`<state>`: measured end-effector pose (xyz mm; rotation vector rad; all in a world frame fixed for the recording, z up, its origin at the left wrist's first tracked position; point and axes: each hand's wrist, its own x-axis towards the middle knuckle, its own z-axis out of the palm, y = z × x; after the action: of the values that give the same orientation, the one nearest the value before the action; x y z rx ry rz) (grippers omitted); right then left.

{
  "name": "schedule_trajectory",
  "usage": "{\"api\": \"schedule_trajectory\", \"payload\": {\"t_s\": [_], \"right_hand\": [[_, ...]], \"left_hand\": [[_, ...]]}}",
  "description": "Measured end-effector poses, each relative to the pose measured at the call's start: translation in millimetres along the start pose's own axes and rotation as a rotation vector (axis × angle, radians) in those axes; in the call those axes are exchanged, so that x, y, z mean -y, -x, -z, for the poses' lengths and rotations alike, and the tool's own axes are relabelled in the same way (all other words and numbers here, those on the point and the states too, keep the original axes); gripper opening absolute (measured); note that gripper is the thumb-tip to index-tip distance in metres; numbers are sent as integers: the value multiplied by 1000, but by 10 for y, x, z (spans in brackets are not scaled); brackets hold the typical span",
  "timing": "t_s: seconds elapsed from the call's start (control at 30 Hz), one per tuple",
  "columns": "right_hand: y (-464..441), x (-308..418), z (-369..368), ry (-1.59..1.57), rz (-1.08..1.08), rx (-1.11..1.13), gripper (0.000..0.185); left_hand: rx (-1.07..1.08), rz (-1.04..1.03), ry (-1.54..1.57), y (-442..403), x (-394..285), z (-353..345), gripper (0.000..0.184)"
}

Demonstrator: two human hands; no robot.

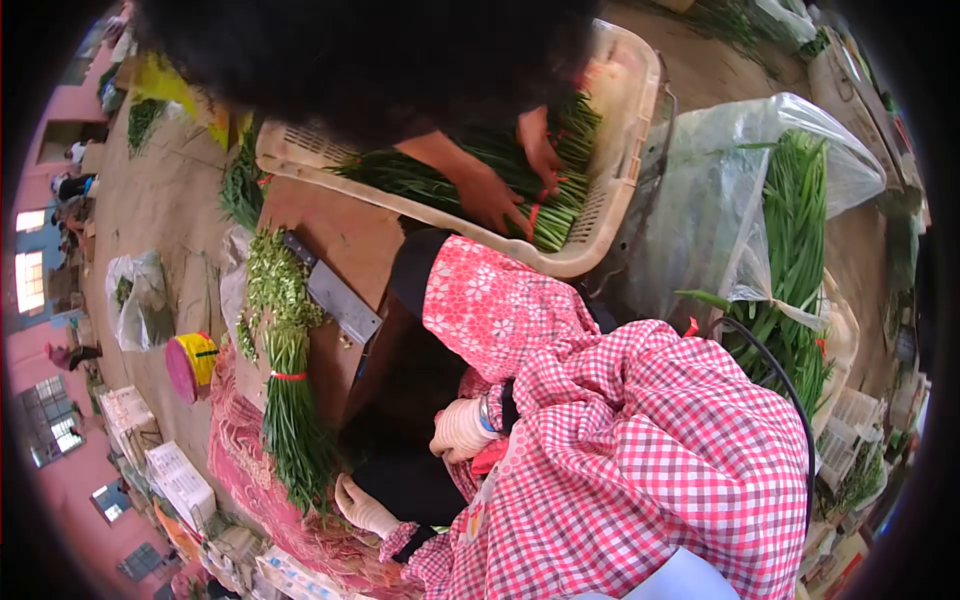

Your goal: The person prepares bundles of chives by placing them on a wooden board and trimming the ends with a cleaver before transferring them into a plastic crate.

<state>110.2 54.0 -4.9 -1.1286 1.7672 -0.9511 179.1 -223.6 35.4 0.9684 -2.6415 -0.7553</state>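
My left hand (367, 507), in a pale glove, has its fingers stretched out beside the leaf ends of a bunch of green garlic chives (292, 430). A red band circles the bunch near its pale stem ends. My right hand (462, 430), gloved and with a band at the wrist, is curled in front of my checked clothing; anything inside its fingers is hidden. Something red (490, 457) shows just by that wrist. A cleaver (342, 300) lies on a brown board (335, 225), next to loose cut stem ends (275, 285).
Another person's bare hands (500, 195) work over green bunches in a pale plastic crate (640, 150). A clear plastic bag (690, 190) holds long green stalks (797, 200). A yellow and pink round container (190, 367) and a plastic bag (142, 300) are on the floor.
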Motion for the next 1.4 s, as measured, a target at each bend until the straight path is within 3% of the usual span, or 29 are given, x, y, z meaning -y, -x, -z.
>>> {"api": "schedule_trajectory", "payload": {"t_s": [0.6,0.77,1.4], "right_hand": [[45,63,70,-29,-35,36,35],[0,-19,-23,-20,38,-24,35],[22,28,4,-35,-32,-14,35]], "left_hand": [[6,61,-3,6,-41,-10,27],[2,69,52,-9,24,-33,28],[-16,-23,-1,3,77,7,25]]}}
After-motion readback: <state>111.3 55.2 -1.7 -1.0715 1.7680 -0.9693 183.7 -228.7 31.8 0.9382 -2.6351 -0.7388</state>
